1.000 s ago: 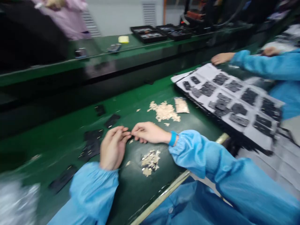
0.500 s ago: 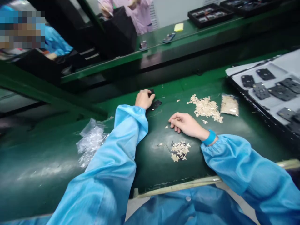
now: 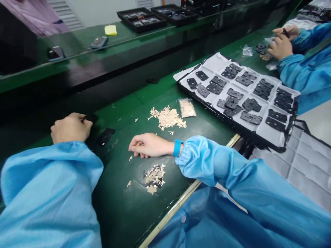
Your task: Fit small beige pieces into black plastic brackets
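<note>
My left hand (image 3: pixel 71 128) is at the left side of the green bench, its fingers closed at the edge of a flat black part (image 3: pixel 90 119) that is partly hidden behind them. Another flat black plate (image 3: pixel 106 136) lies just right of it. My right hand (image 3: pixel 150 144), with a blue band at the wrist, rests low over the bench with curled fingers and thumb together; whatever is between them is hidden. Below it lies a small pile of pale and dark cut pieces (image 3: pixel 155 177). Beyond it spreads a larger pile of small cream-coloured pieces (image 3: pixel 168 117).
A clear bag of cream pieces (image 3: pixel 187 108) lies by the larger pile. On the right, a lined tray (image 3: pixel 210 65) holds many black plates in compartments. A co-worker's hands (image 3: pixel 283 43) work beyond it. A raised shelf (image 3: pixel 77 57) along the back carries black trays (image 3: pixel 142 19).
The view has swung to the right, bringing the whole tray and a co-worker's hands into sight. My left hand stays by the black parts; my right hand stays curled above the small pile.
</note>
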A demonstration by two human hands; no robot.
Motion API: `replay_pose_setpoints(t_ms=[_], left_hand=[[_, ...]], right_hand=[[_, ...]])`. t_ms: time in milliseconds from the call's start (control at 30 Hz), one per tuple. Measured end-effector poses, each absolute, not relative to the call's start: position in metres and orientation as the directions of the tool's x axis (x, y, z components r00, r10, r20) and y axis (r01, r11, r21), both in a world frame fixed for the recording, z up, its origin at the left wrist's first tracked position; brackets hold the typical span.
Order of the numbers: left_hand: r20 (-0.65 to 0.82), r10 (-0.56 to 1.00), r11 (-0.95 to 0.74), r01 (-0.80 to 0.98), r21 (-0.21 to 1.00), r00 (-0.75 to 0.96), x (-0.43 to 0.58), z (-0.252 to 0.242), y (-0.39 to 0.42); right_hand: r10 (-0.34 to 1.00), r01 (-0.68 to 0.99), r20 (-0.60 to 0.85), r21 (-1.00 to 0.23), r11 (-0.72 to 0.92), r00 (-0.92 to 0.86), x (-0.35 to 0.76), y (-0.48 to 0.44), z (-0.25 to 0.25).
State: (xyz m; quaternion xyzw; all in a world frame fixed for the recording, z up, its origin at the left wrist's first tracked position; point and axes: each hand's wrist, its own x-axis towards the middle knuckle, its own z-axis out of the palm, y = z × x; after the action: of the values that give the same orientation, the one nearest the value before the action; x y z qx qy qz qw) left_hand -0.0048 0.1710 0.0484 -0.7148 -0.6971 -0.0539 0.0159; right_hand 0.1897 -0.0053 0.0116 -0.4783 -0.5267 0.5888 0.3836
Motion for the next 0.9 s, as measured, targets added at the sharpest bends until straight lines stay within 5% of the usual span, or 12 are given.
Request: replay_pose_setpoints(t_ms=[133,233,300,433,633,900], left_hand=[[0.262,0.964,-0.145,0.907,0.394,0.04,-0.006,0.043,0.128],[0.089,0.989,-0.142,0.607,0.782,0.117,0.003,0.027,0.077],[-0.03,0.988,-0.036,0.416,0.909,0.152,0.01,0.013,0.051],[-0.104,0.99,0.091,0.131,0.987,0.097,0.016,-0.002,0.024],[-0.079,0.986,0.08,-0.004,0.997,0.144,0.012,-0.006,0.024],[-0.062,0.989,0.067,-0.033,0.997,0.133,0.014,-0.009,0.026]], right_hand=[[0.943,0.051,-0.182,-0.983,-0.175,-0.277,0.19,-0.008,0.016],[0.943,0.035,-0.185,-0.983,-0.183,-0.278,0.191,-0.009,0.015],[0.95,0.062,-0.17,-0.985,-0.159,-0.261,0.192,-0.007,0.012],[0.95,0.086,-0.137,-0.989,-0.117,-0.28,0.194,-0.005,0.011],[0.931,0.198,-0.161,-0.975,-0.099,-0.327,0.199,-0.011,0.017],[0.741,0.464,-0.057,-0.811,0.357,-0.669,0.205,-0.019,0.031]])
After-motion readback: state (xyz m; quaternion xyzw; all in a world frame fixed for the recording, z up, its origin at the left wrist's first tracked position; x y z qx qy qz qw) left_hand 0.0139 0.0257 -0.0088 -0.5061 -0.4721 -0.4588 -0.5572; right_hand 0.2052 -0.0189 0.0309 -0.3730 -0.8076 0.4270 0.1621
